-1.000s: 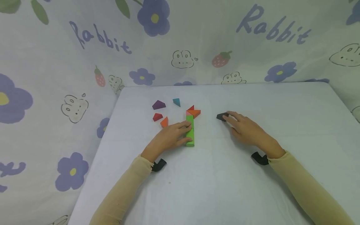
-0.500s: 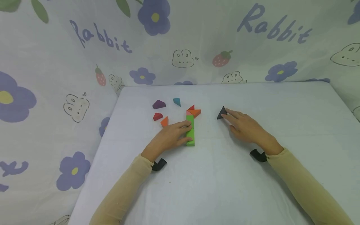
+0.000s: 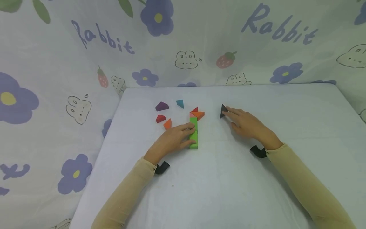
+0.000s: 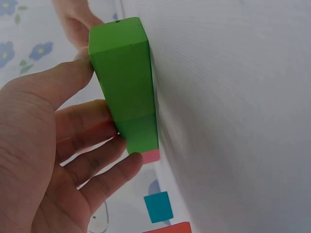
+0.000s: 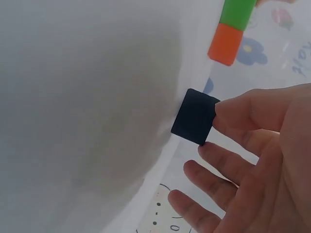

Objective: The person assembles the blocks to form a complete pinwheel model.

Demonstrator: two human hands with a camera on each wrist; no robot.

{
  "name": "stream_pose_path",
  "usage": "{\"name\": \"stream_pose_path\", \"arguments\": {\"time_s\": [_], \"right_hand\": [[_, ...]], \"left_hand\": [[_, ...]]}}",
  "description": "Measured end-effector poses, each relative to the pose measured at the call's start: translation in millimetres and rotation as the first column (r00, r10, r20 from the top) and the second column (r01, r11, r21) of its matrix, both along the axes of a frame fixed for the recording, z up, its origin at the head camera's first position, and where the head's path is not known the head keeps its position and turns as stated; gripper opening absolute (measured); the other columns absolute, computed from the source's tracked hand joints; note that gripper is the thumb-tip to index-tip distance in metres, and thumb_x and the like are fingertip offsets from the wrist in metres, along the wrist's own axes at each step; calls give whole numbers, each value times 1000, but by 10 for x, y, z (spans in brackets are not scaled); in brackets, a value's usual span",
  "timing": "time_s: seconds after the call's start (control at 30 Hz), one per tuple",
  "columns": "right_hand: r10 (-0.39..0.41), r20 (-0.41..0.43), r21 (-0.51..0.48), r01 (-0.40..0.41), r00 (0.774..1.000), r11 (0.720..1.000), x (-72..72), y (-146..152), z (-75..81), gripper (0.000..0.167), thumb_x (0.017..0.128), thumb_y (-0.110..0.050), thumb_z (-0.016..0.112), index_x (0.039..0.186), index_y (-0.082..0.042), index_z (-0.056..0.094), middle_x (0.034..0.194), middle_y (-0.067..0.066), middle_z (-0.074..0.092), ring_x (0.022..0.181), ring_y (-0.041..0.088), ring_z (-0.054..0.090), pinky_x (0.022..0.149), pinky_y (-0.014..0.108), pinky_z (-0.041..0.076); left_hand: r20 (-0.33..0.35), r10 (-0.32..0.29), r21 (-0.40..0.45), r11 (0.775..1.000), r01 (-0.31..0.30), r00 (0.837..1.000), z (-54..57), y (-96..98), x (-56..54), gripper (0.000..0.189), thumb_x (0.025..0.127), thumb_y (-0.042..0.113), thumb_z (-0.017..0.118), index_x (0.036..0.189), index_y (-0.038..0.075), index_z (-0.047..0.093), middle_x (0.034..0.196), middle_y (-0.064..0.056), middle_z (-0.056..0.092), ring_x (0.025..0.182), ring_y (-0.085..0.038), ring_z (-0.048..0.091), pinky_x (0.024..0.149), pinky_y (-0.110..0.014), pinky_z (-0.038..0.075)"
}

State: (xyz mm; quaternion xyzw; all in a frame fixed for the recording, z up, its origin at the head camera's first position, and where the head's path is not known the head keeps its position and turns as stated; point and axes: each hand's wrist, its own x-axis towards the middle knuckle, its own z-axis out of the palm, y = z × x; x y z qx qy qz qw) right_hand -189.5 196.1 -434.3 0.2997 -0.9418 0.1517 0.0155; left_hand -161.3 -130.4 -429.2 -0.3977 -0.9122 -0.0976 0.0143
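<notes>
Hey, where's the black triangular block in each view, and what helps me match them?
Head: the black triangular block is right of centre, at the right hand.
Left wrist: not in it.
Right wrist: just right of centre.
Shared landmark: the green rectangular block row, near centre in head, left of centre in left wrist, top right in right wrist.
</notes>
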Motion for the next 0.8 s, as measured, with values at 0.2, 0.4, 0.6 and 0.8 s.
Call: {"name": "stream_pose_path", "arguments": {"time_s": [0.2, 0.4, 0.6, 0.8], "right_hand": [[-22, 9, 35, 22, 1000, 999, -105, -99, 41, 51, 95, -6, 56, 145, -6, 46, 153, 24, 35, 135, 46, 42, 105, 63, 40], [-26, 28, 49, 24, 999, 998, -174, -191, 47, 53, 96, -7, 55, 147, -8, 44, 155, 21, 35, 136, 43, 42, 107, 60, 40], [6, 80, 24, -8, 997, 1000, -385, -286, 53, 55, 96, -6, 53, 149, -10, 40, 159, 18, 29, 139, 43, 37, 111, 60, 35], [9, 134, 21, -12, 991, 1000, -590, -413, 57, 57, 96, -5, 53, 151, -12, 39, 160, 17, 27, 140, 44, 36, 113, 59, 33]], "left_hand": [[16, 4, -19, 1000, -4, 1000, 4, -8, -2, 57, 93, 45, 64, 137, 10, 58, 143, -3, 54, 134, -18, 51, 108, -31, 46], [-2, 2, -22, 1000, -2, 1000, 23, -5, -5, 57, 92, 45, 65, 136, 9, 59, 143, -2, 54, 133, -18, 52, 108, -31, 45], [11, 15, -27, 1000, -15, 1000, 40, -8, 1, 57, 92, 45, 65, 137, 10, 58, 144, -2, 54, 134, -17, 51, 108, -31, 45], [7, 6, -36, 999, -6, 1000, 13, -6, -7, 57, 93, 46, 64, 137, 11, 58, 143, -1, 54, 134, -17, 51, 108, -30, 45]]}}
